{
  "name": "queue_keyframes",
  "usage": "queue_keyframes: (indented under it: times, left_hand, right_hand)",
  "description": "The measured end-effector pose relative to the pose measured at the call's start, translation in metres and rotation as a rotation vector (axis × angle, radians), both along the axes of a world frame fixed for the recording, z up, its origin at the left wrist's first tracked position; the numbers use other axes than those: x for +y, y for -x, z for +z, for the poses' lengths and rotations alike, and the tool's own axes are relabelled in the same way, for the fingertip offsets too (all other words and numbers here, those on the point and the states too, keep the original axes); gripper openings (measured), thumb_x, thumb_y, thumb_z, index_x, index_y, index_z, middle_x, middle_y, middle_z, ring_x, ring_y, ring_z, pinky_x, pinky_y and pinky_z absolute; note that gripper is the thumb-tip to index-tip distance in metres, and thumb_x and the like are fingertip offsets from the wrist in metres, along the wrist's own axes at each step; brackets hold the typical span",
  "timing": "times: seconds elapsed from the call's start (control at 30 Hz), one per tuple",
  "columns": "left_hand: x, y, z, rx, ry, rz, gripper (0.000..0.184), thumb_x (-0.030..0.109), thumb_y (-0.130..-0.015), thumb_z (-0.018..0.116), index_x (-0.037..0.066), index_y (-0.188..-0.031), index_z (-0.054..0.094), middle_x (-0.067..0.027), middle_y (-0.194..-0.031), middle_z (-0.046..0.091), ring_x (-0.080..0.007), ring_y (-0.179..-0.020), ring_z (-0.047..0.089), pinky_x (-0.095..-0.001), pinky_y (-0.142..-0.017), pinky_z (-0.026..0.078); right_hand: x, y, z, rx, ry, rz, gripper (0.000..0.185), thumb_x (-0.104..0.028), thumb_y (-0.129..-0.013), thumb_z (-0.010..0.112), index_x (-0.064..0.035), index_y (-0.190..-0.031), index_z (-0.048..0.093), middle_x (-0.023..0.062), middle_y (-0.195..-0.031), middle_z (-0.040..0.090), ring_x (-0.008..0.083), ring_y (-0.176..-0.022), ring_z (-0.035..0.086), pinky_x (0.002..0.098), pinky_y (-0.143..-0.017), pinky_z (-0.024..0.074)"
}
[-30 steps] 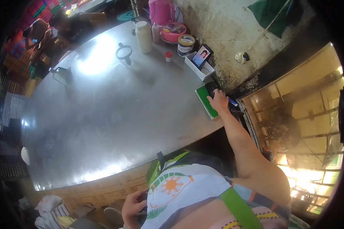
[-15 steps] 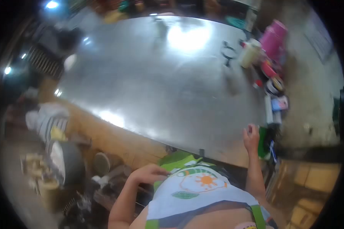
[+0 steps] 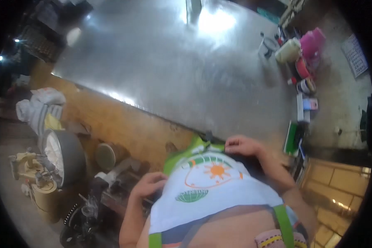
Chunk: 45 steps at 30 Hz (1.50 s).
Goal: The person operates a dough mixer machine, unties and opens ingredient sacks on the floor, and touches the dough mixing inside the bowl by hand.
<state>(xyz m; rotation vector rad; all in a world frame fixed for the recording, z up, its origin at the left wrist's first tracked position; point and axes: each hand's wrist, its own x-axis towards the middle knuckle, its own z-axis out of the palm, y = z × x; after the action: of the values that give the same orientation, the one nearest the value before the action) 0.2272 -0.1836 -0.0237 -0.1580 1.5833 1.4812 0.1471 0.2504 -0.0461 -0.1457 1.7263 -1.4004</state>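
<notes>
Left hand (image 3: 151, 184) sits beside the apron (image 3: 231, 194), right hand (image 3: 246, 146) near the worktop (image 3: 173, 78); I cannot tell whether either grip holds anything.

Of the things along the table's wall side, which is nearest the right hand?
The green notebook, lying on the near side of the white box. That box, the jar and the pink jug are all farther from the right hand.

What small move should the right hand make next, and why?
Perhaps bring the right hand onto the apron: nothing shows in it and it is close to the apron's front, while the left hand is at the apron's side, so both could straighten the cloth.
</notes>
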Motion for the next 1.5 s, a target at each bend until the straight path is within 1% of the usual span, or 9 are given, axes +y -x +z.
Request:
queue_keyframes:
  times: [0.07,0.53,0.83,1.0,1.13,1.23,1.3,1.4,1.5]
  left_hand:
    - [-0.027,-0.020,0.010,-0.154,-0.066,0.157,0.018,0.012,-0.089,0.063,0.001,-0.103,0.063,-0.0004,-0.090,0.064,-0.0078,-0.080,0.058,-0.0239,-0.070,0.047]
    - [-0.120,-0.037,0.023,-0.387,-0.158,0.559,0.009,0.013,-0.092,0.059,0.004,-0.091,0.061,-0.0005,-0.085,0.063,-0.0074,-0.074,0.058,-0.0219,-0.064,0.046]
    - [-0.086,0.036,-0.006,-0.121,-0.064,0.356,0.012,0.014,-0.090,0.062,0.003,-0.087,0.063,-0.0001,-0.081,0.063,-0.0072,-0.074,0.055,-0.0220,-0.066,0.045]
    - [-0.048,0.105,-0.025,0.066,0.013,0.074,0.010,0.015,-0.090,0.061,0.005,-0.087,0.062,0.0050,-0.077,0.058,-0.0037,-0.071,0.051,-0.0195,-0.064,0.043]
    - [-0.028,0.124,-0.036,0.155,-0.062,-0.044,0.015,0.020,-0.091,0.060,0.005,-0.087,0.062,0.0047,-0.079,0.058,-0.0040,-0.075,0.052,-0.0209,-0.066,0.044]
    - [-0.037,0.124,-0.037,0.123,-0.119,-0.016,0.021,0.025,-0.092,0.060,0.004,-0.093,0.064,0.0022,-0.084,0.062,-0.0059,-0.079,0.055,-0.0234,-0.071,0.046]
    - [-0.050,0.124,-0.033,0.210,-0.122,0.013,0.027,0.027,-0.092,0.059,0.004,-0.104,0.065,-0.0010,-0.092,0.065,-0.0078,-0.086,0.057,-0.0247,-0.077,0.047]
    - [-0.081,0.117,-0.023,0.286,-0.124,0.070,0.032,0.028,-0.092,0.059,0.003,-0.112,0.063,-0.0050,-0.101,0.065,-0.0112,-0.093,0.059,-0.0261,-0.084,0.047]
    - [-0.114,0.109,-0.014,0.407,-0.037,0.008,0.035,0.027,-0.091,0.060,0.003,-0.117,0.062,-0.0086,-0.110,0.064,-0.0148,-0.096,0.060,-0.0276,-0.087,0.047]
  right_hand:
    - [-0.025,0.000,0.002,-0.158,0.149,-0.078,0.020,-0.020,-0.089,0.063,-0.0025,-0.098,0.061,0.0000,-0.087,0.062,0.0080,-0.081,0.053,0.0264,-0.072,0.0460]
    - [-0.127,-0.017,-0.010,-0.188,-0.031,-0.012,0.019,-0.022,-0.093,0.056,-0.0038,-0.089,0.058,-0.0022,-0.082,0.055,0.0056,-0.079,0.046,0.0251,-0.072,0.0415]
    - [-0.069,-0.009,-0.012,-0.313,-0.006,0.238,0.002,0.000,-0.078,0.063,-0.0015,-0.079,0.063,-0.0013,-0.075,0.061,0.0084,-0.073,0.054,0.0255,-0.068,0.0441]
    - [-0.038,-0.049,-0.063,-0.429,0.083,0.437,0.014,-0.007,-0.075,0.067,0.0006,-0.087,0.066,0.0037,-0.082,0.066,0.0142,-0.079,0.059,0.0305,-0.079,0.0476]
    - [-0.036,-0.062,-0.083,-0.536,-0.015,0.468,0.029,-0.004,-0.069,0.060,0.0032,-0.097,0.067,0.0033,-0.084,0.067,0.0148,-0.078,0.058,0.0318,-0.073,0.0468]
    - [-0.015,-0.039,-0.147,-0.279,-0.229,0.853,0.029,-0.012,-0.070,0.062,0.0036,-0.094,0.066,0.0051,-0.080,0.066,0.0144,-0.075,0.057,0.0318,-0.067,0.0472]
    - [-0.078,0.024,-0.032,-0.115,-0.335,0.762,0.027,-0.015,-0.071,0.064,0.0016,-0.093,0.067,0.0078,-0.078,0.066,0.0149,-0.077,0.060,0.0308,-0.069,0.0475]
    - [-0.117,0.086,-0.025,-0.030,-0.261,0.549,0.031,-0.014,-0.071,0.068,-0.0003,-0.099,0.066,0.0103,-0.087,0.068,0.0177,-0.081,0.063,0.0323,-0.074,0.0489]
    - [-0.205,0.150,0.047,0.505,-0.308,0.363,0.041,-0.010,-0.070,0.072,-0.0029,-0.109,0.063,0.0128,-0.102,0.066,0.0245,-0.092,0.062,0.0352,-0.083,0.0488]
